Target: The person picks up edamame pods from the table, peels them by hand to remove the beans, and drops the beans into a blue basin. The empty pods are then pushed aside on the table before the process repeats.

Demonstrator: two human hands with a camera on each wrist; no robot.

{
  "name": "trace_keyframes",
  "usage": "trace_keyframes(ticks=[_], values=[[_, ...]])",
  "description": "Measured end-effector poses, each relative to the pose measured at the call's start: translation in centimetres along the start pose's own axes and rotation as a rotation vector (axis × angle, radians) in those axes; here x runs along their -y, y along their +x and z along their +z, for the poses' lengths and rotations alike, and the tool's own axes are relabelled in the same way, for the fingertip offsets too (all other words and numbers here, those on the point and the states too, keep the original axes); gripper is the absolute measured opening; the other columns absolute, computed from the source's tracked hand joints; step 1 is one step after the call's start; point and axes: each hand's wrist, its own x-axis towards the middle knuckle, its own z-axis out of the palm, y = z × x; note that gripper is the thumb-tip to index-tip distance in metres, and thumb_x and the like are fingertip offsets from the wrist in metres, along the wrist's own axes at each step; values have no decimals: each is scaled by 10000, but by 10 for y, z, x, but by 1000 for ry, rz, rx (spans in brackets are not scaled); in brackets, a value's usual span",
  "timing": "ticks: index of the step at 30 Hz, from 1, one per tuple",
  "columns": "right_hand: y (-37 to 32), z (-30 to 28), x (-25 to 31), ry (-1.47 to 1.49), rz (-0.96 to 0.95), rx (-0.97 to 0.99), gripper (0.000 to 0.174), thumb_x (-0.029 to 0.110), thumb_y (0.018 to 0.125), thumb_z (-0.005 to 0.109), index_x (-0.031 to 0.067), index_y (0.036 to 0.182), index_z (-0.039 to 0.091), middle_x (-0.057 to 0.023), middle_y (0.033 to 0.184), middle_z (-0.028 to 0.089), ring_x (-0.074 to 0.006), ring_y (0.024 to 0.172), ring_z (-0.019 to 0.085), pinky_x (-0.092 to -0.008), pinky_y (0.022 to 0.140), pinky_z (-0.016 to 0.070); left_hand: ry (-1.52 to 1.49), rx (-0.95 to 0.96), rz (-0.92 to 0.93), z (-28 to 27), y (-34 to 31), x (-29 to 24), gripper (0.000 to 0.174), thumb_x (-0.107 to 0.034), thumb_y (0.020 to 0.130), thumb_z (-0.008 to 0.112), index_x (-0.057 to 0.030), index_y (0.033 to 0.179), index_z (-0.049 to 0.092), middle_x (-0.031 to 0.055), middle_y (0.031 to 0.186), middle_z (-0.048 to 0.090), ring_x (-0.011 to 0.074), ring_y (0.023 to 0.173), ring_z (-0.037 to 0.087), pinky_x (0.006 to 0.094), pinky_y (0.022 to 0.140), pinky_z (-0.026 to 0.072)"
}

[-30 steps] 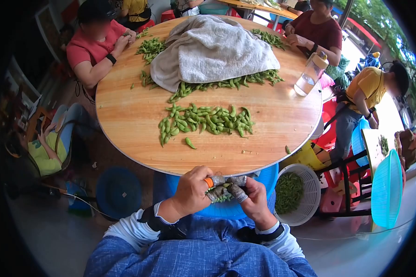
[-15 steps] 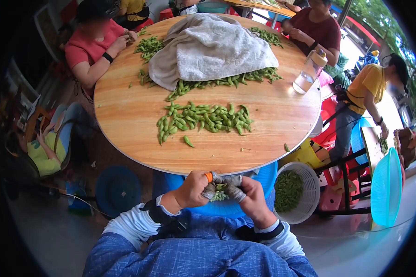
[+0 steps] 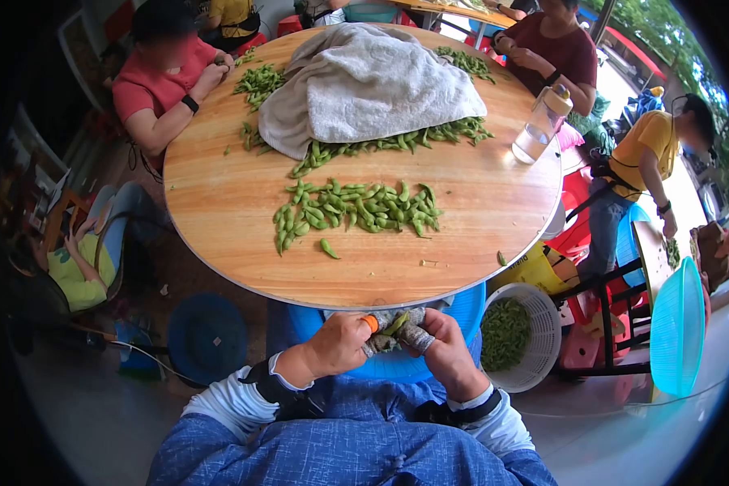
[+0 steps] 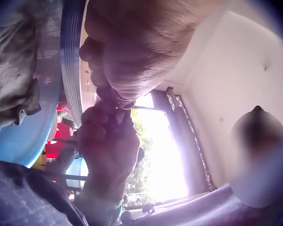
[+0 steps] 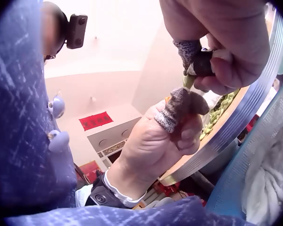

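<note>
Between the fingertips of both hands is a green pod [image 3: 395, 325], held over a blue basin [image 3: 389, 370] at the table's near edge. The left hand [image 3: 334, 344] pinches it from the left, with grey wraps and an orange band on its fingers. From the right, the right hand [image 3: 450, 356] pinches its other side, with grey wraps on thumb and finger. In the right wrist view the pod [image 5: 188, 81] shows between the left hand [image 5: 155, 141] and the right hand [image 5: 221, 42]. The left wrist view shows the hands close together, the pod hidden.
Loose pods [image 3: 356, 207] lie on the round wooden table [image 3: 243, 235], with more pods around a grey towel [image 3: 381, 89]. A bottle [image 3: 541, 128] stands at the right. A white basket [image 3: 547, 340] of pods is on the floor. Several people sit or stand around.
Both hands have stayed over the basin while their fingers shifted; the pod between them now shows more plainly. At the right, the person in yellow has lowered an arm toward a small table.
</note>
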Motion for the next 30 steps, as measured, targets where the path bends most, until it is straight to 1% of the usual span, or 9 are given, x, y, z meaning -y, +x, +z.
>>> trace_keyframes(ticks=[5,8,11,14,20,23,25,28,30], values=[[0,3,2,-24,-10,45,170,43,802,540,-29,956,538,-42,891,590,-103,813,539,-227,738,422,130,60,51,-1,-3,4,189,-27,580,535,34,758,534,173,712,530,331,675,543,378,602,446],[0,2,1,-50,0,38,164,36,804,534,-36,952,538,-47,893,590,-111,817,540,-235,745,423,372,172,48,-6,-7,-1,264,-119,632,616,41,833,560,196,808,567,327,721,569,350,652,467],[-1,0,-3,-63,16,55,160,33,804,534,-35,949,539,-48,899,590,-109,821,540,-237,748,424,421,62,150,0,-13,6,309,-157,609,631,42,835,560,198,789,565,335,705,568,355,636,476],[-1,-1,-6,-16,4,101,164,45,807,540,-34,951,540,-48,908,590,-108,828,538,-237,758,423,154,110,48,-3,-12,7,310,-166,657,633,29,888,566,172,825,579,303,738,582,325,664,469],[0,1,-13,76,-168,164,191,63,809,552,-38,970,535,-51,938,583,-110,832,538,-244,766,426,-614,-3,-75,3,-7,-2,300,-253,827,546,-3,992,552,71,922,591,172,821,558,288,741,433],[0,4,-12,-51,-263,163,185,55,808,549,-42,965,535,-60,937,582,-117,834,539,-252,753,434,-763,-131,-123,15,-12,3,310,-308,838,513,-16,926,569,36,814,577,128,707,534,259,630,434],[2,4,-13,-218,-324,150,176,49,809,545,-45,958,536,-65,929,582,-122,839,539,-255,742,437,-981,-149,-312,14,-9,-6,321,-345,839,495,-37,892,569,14,728,540,96,622,486,226,547,385],[3,2,0,-798,-570,101,162,44,807,543,-46,941,537,-68,893,588,-114,829,536,-248,724,438,-1235,-90,-584,12,-9,-5,334,-383,845,466,-63,854,560,-16,633,475,59,533,405,202,466,307],[3,5,-2,-442,-347,67,153,41,801,546,-45,927,541,-58,875,591,-105,809,536,-240,717,437,-1304,-10,-668,12,-10,2,325,-379,849,462,-67,856,553,-29,618,456,47,519,380,195,454,287]])
